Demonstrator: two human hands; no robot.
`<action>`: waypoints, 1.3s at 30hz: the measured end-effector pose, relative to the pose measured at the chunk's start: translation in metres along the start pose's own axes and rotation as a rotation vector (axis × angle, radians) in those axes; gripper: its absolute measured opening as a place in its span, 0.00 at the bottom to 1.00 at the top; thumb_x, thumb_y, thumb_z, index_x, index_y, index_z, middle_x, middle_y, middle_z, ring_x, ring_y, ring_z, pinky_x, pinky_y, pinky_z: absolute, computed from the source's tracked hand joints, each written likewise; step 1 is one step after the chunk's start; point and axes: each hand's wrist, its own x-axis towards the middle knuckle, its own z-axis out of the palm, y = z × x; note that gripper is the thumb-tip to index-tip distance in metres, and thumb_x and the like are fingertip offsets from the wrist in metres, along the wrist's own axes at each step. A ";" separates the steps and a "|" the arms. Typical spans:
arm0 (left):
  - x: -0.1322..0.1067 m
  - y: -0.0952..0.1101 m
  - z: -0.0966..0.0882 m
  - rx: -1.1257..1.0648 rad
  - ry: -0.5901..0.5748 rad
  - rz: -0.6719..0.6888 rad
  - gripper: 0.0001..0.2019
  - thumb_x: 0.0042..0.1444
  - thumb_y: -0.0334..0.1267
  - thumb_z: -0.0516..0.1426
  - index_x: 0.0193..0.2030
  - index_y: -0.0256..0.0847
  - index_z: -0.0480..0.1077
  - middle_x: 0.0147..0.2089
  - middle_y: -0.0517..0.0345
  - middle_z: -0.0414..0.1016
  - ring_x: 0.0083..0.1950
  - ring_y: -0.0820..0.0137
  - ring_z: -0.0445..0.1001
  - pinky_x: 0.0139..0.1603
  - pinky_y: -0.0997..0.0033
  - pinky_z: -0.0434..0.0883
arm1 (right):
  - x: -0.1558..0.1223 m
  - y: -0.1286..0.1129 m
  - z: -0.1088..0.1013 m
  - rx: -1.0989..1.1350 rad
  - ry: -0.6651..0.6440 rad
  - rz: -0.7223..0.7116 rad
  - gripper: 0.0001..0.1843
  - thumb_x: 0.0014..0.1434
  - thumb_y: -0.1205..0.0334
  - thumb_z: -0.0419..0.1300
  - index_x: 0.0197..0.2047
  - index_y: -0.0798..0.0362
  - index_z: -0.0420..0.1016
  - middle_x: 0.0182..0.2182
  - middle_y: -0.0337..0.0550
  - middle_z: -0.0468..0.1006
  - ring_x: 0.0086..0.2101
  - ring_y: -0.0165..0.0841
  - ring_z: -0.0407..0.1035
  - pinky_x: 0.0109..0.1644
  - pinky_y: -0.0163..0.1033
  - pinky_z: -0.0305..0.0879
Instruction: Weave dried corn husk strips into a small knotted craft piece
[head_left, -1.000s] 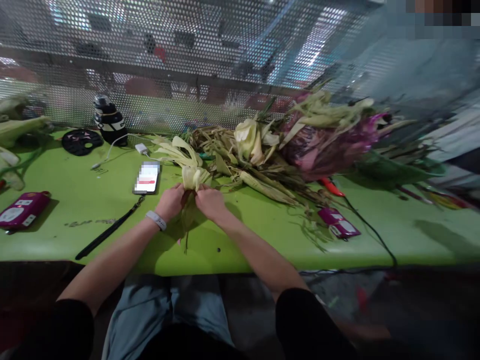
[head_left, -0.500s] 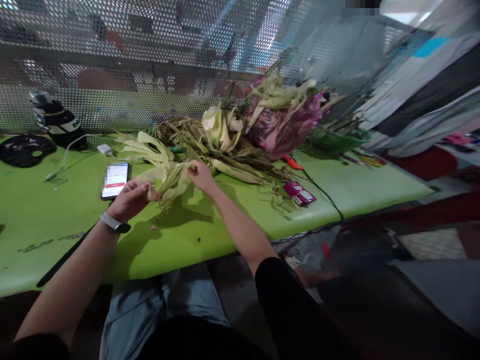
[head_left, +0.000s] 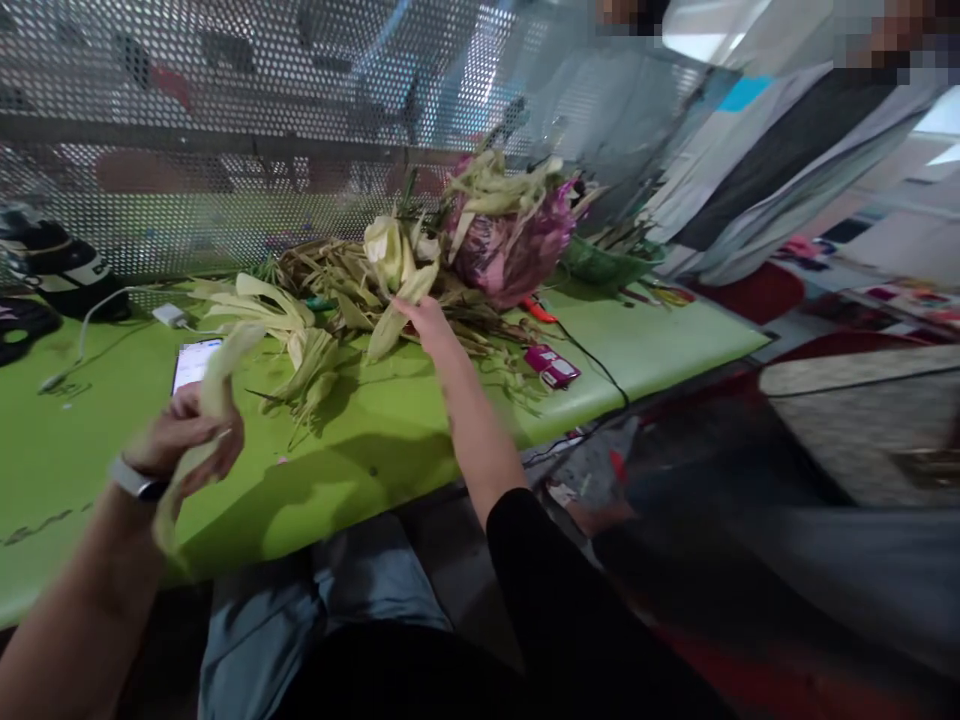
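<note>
My left hand (head_left: 196, 435), with a watch on its wrist, is closed around a long pale corn husk strip (head_left: 223, 375) that hangs above the near left of the table. The strip is blurred at its lower end. My right hand (head_left: 418, 308) reaches to the pile of dried leaves (head_left: 341, 290) and pinches another broad corn husk (head_left: 390, 330). Between my hands lies a loose bunch of pale husks (head_left: 304, 355) on the green table. A cream husk bundle (head_left: 386, 250) stands just behind my right hand.
A phone (head_left: 196, 362), a white charger (head_left: 171, 316) and a dark bottle (head_left: 64, 265) are on the left. A pink plastic bag (head_left: 502, 255), a green basket (head_left: 611, 262) and a purple packet (head_left: 552, 366) sit to the right on the green table (head_left: 315, 490). Perforated metal (head_left: 247, 120) rises behind.
My hands have moved apart: the left came back nearer with a husk strip, the right went over to the pile and took a husk. The husk bunch lies on the table; the view turned right.
</note>
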 end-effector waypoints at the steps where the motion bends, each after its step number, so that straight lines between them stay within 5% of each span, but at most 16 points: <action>1: -0.006 0.001 0.007 0.007 -0.029 -0.039 0.22 0.38 0.60 0.68 0.34 0.47 0.79 0.18 0.59 0.75 0.21 0.67 0.73 0.20 0.68 0.68 | -0.006 -0.004 -0.002 0.028 -0.111 0.014 0.20 0.48 0.53 0.69 0.41 0.56 0.73 0.38 0.45 0.80 0.36 0.31 0.74 0.43 0.36 0.71; 4: -0.011 -0.003 0.025 -0.006 -0.067 -0.221 0.21 0.40 0.50 0.71 0.39 0.41 0.79 0.33 0.56 0.82 0.29 0.67 0.77 0.28 0.69 0.74 | -0.030 -0.015 0.000 0.078 -0.401 0.105 0.22 0.44 0.54 0.74 0.38 0.55 0.74 0.33 0.42 0.80 0.33 0.31 0.73 0.40 0.37 0.73; 8: 0.002 -0.011 0.031 0.042 0.023 -0.253 0.27 0.39 0.55 0.70 0.41 0.38 0.77 0.37 0.55 0.82 0.34 0.67 0.77 0.36 0.67 0.76 | -0.060 -0.018 0.010 0.108 -0.614 0.188 0.22 0.44 0.54 0.75 0.38 0.56 0.74 0.31 0.41 0.79 0.31 0.31 0.73 0.35 0.35 0.74; 12: 0.000 -0.002 0.028 0.771 0.290 -0.188 0.35 0.44 0.64 0.63 0.49 0.33 0.73 0.40 0.45 0.80 0.44 0.54 0.76 0.42 0.57 0.73 | -0.076 -0.016 0.017 0.062 -0.696 0.237 0.18 0.50 0.56 0.72 0.37 0.57 0.74 0.33 0.44 0.79 0.31 0.30 0.73 0.33 0.32 0.74; 15: -0.011 0.009 0.038 1.179 0.583 0.114 0.36 0.51 0.64 0.58 0.54 0.31 0.69 0.53 0.34 0.73 0.53 0.47 0.72 0.48 0.51 0.70 | -0.083 -0.015 0.021 0.066 -0.761 0.240 0.15 0.54 0.58 0.69 0.42 0.56 0.75 0.38 0.46 0.81 0.36 0.31 0.75 0.38 0.34 0.76; 17: -0.014 0.013 0.051 1.038 0.525 0.218 0.31 0.56 0.61 0.57 0.53 0.33 0.69 0.51 0.38 0.74 0.49 0.55 0.74 0.46 0.58 0.71 | -0.088 -0.016 0.025 0.062 -0.773 0.224 0.15 0.55 0.59 0.68 0.44 0.56 0.76 0.40 0.46 0.81 0.39 0.33 0.76 0.41 0.37 0.76; 20: -0.006 0.013 0.074 0.616 0.156 0.171 0.28 0.55 0.59 0.58 0.49 0.34 0.72 0.42 0.47 0.78 0.41 0.63 0.76 0.39 0.66 0.71 | -0.095 -0.014 0.035 0.029 -0.700 0.188 0.15 0.52 0.61 0.70 0.41 0.56 0.75 0.39 0.45 0.81 0.39 0.33 0.75 0.42 0.38 0.76; 23: 0.011 0.006 0.090 0.312 0.074 0.127 0.27 0.48 0.57 0.64 0.45 0.35 0.73 0.38 0.51 0.78 0.37 0.68 0.74 0.37 0.69 0.70 | -0.099 -0.010 0.046 0.081 -0.613 0.103 0.22 0.46 0.63 0.74 0.42 0.55 0.70 0.36 0.42 0.80 0.37 0.32 0.75 0.44 0.39 0.76; 28: 0.028 -0.004 0.092 0.147 0.159 0.085 0.22 0.42 0.54 0.68 0.31 0.36 0.73 0.29 0.59 0.73 0.28 0.75 0.68 0.31 0.73 0.68 | -0.095 -0.004 0.053 0.082 -0.563 0.071 0.25 0.43 0.61 0.76 0.40 0.54 0.67 0.31 0.38 0.78 0.32 0.29 0.74 0.40 0.38 0.76; 39: 0.037 -0.018 0.060 0.006 0.298 0.078 0.18 0.41 0.48 0.70 0.31 0.37 0.71 0.29 0.61 0.73 0.27 0.77 0.70 0.32 0.74 0.72 | -0.059 0.012 0.072 0.070 -0.589 0.045 0.22 0.44 0.55 0.75 0.32 0.55 0.68 0.24 0.33 0.73 0.24 0.23 0.69 0.28 0.30 0.70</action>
